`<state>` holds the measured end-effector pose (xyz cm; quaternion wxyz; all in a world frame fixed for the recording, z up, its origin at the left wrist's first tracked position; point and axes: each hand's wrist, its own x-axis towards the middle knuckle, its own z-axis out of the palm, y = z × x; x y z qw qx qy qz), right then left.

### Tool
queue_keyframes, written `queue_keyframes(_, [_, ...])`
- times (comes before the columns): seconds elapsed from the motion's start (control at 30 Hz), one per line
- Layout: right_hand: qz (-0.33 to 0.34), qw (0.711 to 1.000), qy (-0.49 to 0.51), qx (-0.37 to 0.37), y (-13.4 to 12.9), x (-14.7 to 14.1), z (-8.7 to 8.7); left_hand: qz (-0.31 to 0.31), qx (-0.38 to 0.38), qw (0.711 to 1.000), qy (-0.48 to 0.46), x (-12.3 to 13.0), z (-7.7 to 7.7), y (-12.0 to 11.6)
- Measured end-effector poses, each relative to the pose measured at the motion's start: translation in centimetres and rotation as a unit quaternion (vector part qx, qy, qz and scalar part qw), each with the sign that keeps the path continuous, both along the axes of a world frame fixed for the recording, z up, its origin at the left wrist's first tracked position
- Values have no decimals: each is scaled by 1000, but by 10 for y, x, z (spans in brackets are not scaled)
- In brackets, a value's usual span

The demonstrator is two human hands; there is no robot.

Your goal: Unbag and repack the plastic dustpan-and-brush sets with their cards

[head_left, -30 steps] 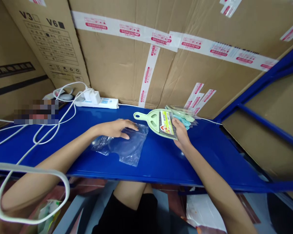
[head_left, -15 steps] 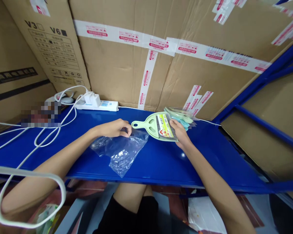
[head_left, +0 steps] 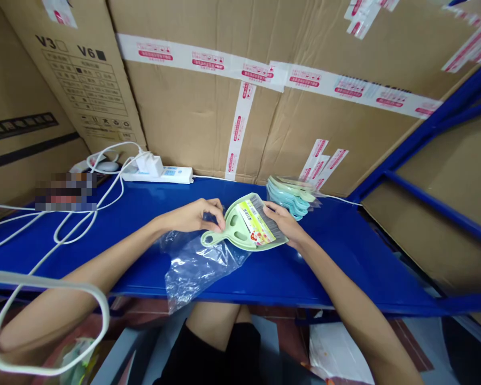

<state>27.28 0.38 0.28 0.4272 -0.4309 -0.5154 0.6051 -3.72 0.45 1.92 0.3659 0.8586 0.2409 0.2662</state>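
Note:
A light green dustpan [head_left: 235,241] lies tilted above the table, a grey-bristled brush [head_left: 274,227] and a yellow-and-white printed label [head_left: 256,222] set against its face. My right hand [head_left: 284,219] grips the wide edge on the right, thumb over the bristles. At the neck, just above the holed handle, the fingers of my left hand [head_left: 204,215] are pinched together on the dustpan. A clear plastic bag [head_left: 200,267] is spread beneath the handle, hanging a little over the table's front edge. Whether my left fingers also hold some of its film is hidden.
Several packaged green and blue dustpans [head_left: 292,195] are stacked behind my right hand. A white power strip [head_left: 160,174] with looping white cables [head_left: 98,208] occupies the left of the blue table [head_left: 344,262]. Taped cardboard [head_left: 192,123] stands along the back; a blue metal frame [head_left: 420,147] rises at right.
The dustpan has come down and nearer, its handle now tilted toward the front left. My left hand has moved from the bag's edge to the dustpan's neck. The bag has shifted left and forward.

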Motion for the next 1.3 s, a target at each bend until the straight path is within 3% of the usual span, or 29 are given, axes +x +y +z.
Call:
queue_keyframes(0.5, [83, 996, -17, 7, -29, -35, -18, 15, 30, 996, -85, 34, -15, -20])
queue_keyframes(0.7, [37, 994, -43, 95, -34, -42, -24, 37, 49, 993, -101, 35, -10, -25])
queue_keyframes(0.97, [-60, 974, -100, 195, -41, -39, -12, 79, 87, 984, -131, 37, -5, -27])
queue_keyframes(1.3, [-16, 998, -34, 52, -34, -38, -19, 89, 110, 984, -110, 39, -6, -30])
